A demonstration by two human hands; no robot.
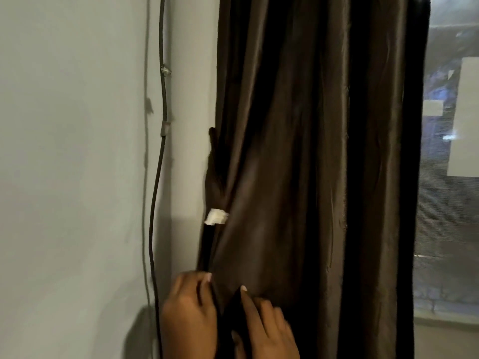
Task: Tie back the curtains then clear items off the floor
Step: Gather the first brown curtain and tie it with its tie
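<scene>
left: bare wall (77,177), cable (158,177); right: curtain (311,151) blocks window (451,229)

curtain (298,151): dark brown cloth, satin sheen | wall (77,151): matt, smooth paint | cable (162,99): dark, rubbery | tag (216,217): white cloth
</scene>
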